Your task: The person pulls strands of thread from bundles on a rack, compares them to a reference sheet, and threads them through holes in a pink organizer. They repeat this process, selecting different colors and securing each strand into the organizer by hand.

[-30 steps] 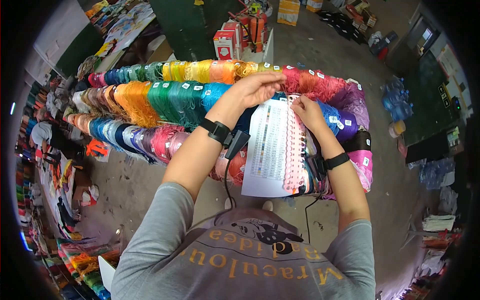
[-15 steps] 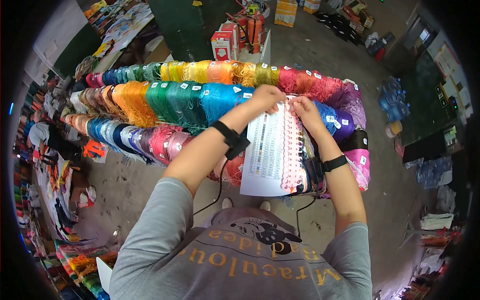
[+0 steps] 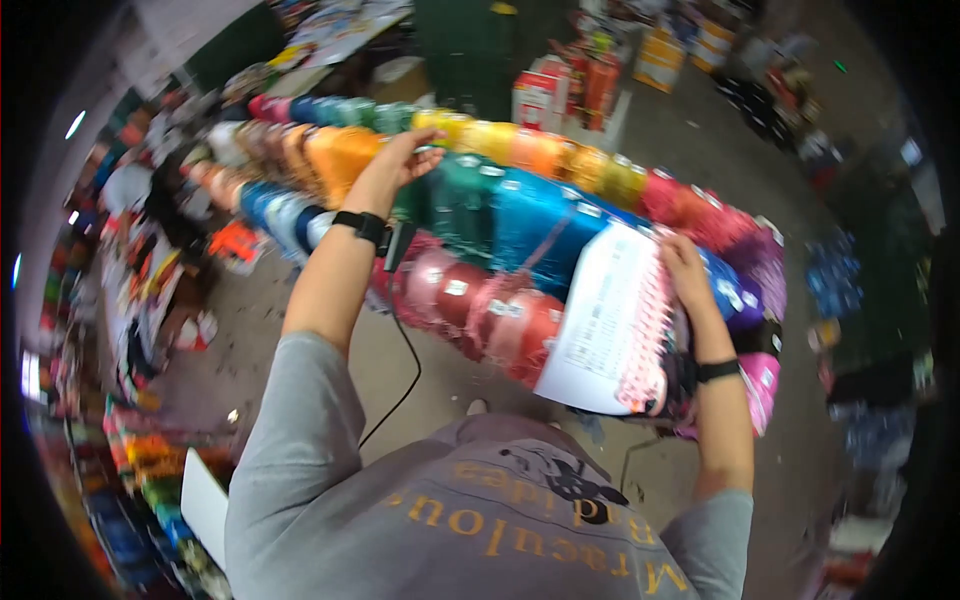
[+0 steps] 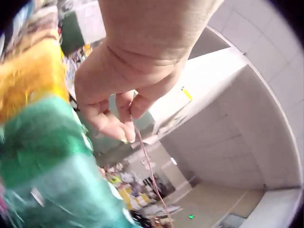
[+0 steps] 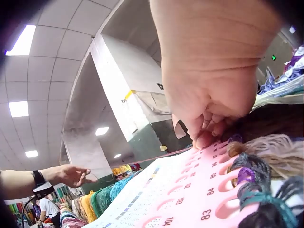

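Observation:
My left hand [image 3: 405,162], raised above the skeins at the left, pinches a thin pink thread [image 4: 151,173] between thumb and fingers. The thread runs toward the far end of a pink card with numbered holes [image 5: 190,195]. There my right hand [image 3: 688,275] grips the card with curled fingers; its fingertips are partly hidden. Dark, teal, purple and beige thread bundles [image 5: 268,199] are looped through holes along the card's right edge. Beneath the card lies a white printed colour chart sheet [image 3: 600,315].
Rows of labelled thread skeins [image 3: 540,230] in many colours stretch across the rack under both arms. Red-and-white boxes [image 3: 540,98] and fire extinguishers [image 3: 600,90] stand behind it. A black cable [image 3: 405,385] hangs from the left wrist.
My left hand has drawn far to the left, away from the card, with the pink thread. My right hand stays at the card's far end. The head view has turned.

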Motion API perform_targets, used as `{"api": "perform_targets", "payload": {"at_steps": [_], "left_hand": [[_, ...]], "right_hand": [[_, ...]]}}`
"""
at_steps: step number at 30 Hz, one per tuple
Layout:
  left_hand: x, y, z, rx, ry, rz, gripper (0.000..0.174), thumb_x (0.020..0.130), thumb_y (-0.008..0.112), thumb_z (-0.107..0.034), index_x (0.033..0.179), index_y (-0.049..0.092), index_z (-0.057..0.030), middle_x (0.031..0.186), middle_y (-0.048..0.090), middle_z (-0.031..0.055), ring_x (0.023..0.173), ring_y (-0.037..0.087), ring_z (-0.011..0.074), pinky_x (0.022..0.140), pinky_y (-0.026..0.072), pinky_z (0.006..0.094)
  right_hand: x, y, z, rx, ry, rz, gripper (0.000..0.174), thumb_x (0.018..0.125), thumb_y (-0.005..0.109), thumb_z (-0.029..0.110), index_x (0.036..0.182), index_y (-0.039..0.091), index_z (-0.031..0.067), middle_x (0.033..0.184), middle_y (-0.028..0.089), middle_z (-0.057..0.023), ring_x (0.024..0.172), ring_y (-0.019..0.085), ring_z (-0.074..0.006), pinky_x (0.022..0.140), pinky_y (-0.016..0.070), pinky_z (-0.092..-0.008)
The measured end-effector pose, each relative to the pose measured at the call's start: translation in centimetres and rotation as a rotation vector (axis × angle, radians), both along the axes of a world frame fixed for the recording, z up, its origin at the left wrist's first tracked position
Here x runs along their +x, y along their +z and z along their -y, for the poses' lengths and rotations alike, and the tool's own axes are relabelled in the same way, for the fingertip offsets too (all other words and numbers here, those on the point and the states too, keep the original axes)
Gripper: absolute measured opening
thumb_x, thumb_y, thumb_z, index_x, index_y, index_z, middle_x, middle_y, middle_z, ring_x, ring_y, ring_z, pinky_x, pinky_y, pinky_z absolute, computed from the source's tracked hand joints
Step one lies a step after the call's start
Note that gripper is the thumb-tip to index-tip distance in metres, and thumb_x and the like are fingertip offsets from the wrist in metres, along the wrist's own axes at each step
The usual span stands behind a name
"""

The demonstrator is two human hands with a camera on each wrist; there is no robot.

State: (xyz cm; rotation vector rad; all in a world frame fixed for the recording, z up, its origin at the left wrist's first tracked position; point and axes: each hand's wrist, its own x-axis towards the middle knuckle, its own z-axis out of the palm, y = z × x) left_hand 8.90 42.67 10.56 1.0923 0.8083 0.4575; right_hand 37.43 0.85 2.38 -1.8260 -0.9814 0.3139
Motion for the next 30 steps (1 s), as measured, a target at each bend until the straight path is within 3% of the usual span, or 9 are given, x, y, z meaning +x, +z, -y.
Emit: {"api": "perform_targets", "payload": {"at_steps": [3, 6, 7, 11, 16, 18, 19, 22, 30], "left_hand": [[-7.7, 0.7, -2.3, 0.252, 0.243, -0.268, 0.020, 0.087, 0.058, -0.024, 0.097, 0.066, -0.0081, 0.074, 0.063, 0.0056, 0.058, 0.059, 0.0139, 0.052, 0.0515, 0.0232], [-15.0, -1.5, -4.2, 0.450, 0.349, -0.310, 0.020, 0.087, 0.058, -0.024, 0.094, 0.066, -0.0070, 0.071, 0.061, 0.0037, 0.056, 0.057, 0.0129, 0.051, 0.0483, 0.0227], [-16.9, -2.6, -4.2, 0.579, 0.371, -0.280, 0.023, 0.084, 0.062, -0.026, 0.084, 0.067, -0.0036, 0.063, 0.060, 0.0065, 0.050, 0.057, 0.0147, 0.047, 0.0453, 0.0252], [-21.7, -5.1, 1.1, 0.675, 0.215, -0.330, 0.024, 0.087, 0.058, -0.025, 0.081, 0.067, -0.0033, 0.065, 0.059, 0.0004, 0.049, 0.053, 0.0090, 0.047, 0.0434, 0.0231], [-21.5, -9.4, 10.0, 0.577, 0.068, -0.203, 0.017, 0.086, 0.062, -0.019, 0.087, 0.066, -0.0026, 0.073, 0.063, -0.0001, 0.054, 0.054, 0.0061, 0.047, 0.0433, 0.0212], [-20.6, -11.0, 12.4, 0.602, 0.112, -0.197, 0.015, 0.083, 0.065, -0.017, 0.087, 0.066, -0.0025, 0.073, 0.063, -0.0007, 0.056, 0.053, 0.0054, 0.050, 0.0429, 0.0211], [-20.3, -12.1, 12.8, 0.727, 0.127, -0.195, 0.014, 0.085, 0.065, -0.017, 0.090, 0.065, -0.0040, 0.070, 0.059, -0.0045, 0.054, 0.048, 0.0034, 0.048, 0.0385, 0.0187], [-19.1, -13.5, 13.5, 0.864, 0.269, -0.235, 0.014, 0.080, 0.069, -0.015, 0.087, 0.064, -0.0036, 0.066, 0.056, -0.0025, 0.057, 0.047, 0.0048, 0.051, 0.0389, 0.0214], [-18.0, -14.2, 13.3, 0.897, 0.244, -0.281, 0.015, 0.078, 0.071, -0.016, 0.080, 0.065, -0.0023, 0.069, 0.056, 0.0010, 0.060, 0.047, 0.0073, 0.054, 0.0393, 0.0242]], "right_hand": [[0.2, -0.1, -0.2, 0.076, 0.076, 0.146, 0.013, 0.086, 0.054, 0.011, 0.095, 0.056, 0.0030, 0.083, 0.053, -0.0029, 0.077, 0.050, -0.0120, 0.071, 0.0435, -0.0247], [0.7, -0.4, -0.2, 0.022, 0.064, 0.062, 0.011, 0.086, 0.056, 0.009, 0.094, 0.056, 0.0017, 0.079, 0.052, -0.0011, 0.074, 0.048, -0.0093, 0.069, 0.0412, -0.0214], [0.9, -0.5, -0.1, 0.007, 0.063, 0.031, 0.011, 0.086, 0.056, 0.008, 0.094, 0.056, 0.0014, 0.079, 0.052, -0.0004, 0.074, 0.048, -0.0088, 0.069, 0.0409, -0.0209], [1.2, -0.6, -0.1, -0.010, 0.073, -0.060, 0.013, 0.086, 0.057, 0.005, 0.098, 0.055, 0.0009, 0.082, 0.053, 0.0011, 0.076, 0.049, -0.0070, 0.069, 0.0401, -0.0186], [0.4, 0.5, -0.2, -0.021, 0.066, -0.062, 0.012, 0.087, 0.056, 0.005, 0.098, 0.056, 0.0003, 0.084, 0.055, 0.0012, 0.077, 0.050, -0.0061, 0.070, 0.0399, -0.0174], [0.3, 0.7, -0.1, -0.019, 0.062, -0.113, 0.010, 0.088, 0.054, 0.005, 0.097, 0.057, 0.0000, 0.084, 0.055, 0.0018, 0.076, 0.050, -0.0057, 0.070, 0.0396, -0.0174], [-0.2, 1.3, -0.1, -0.038, 0.058, -0.115, 0.009, 0.089, 0.053, 0.005, 0.096, 0.057, 0.0004, 0.083, 0.054, 0.0027, 0.075, 0.049, -0.0048, 0.068, 0.0386, -0.0172], [-0.3, 1.6, -0.2, -0.014, 0.069, -0.074, 0.008, 0.090, 0.053, 0.006, 0.095, 0.057, 0.0007, 0.083, 0.054, 0.0035, 0.073, 0.047, -0.0039, 0.065, 0.0369, -0.0168], [-3.8, 5.7, -1.8, 0.027, 0.113, 0.004, 0.010, 0.090, 0.053, 0.007, 0.095, 0.057, -0.0003, 0.083, 0.056, 0.0017, 0.075, 0.051, -0.0064, 0.069, 0.0412, -0.0195]]}}
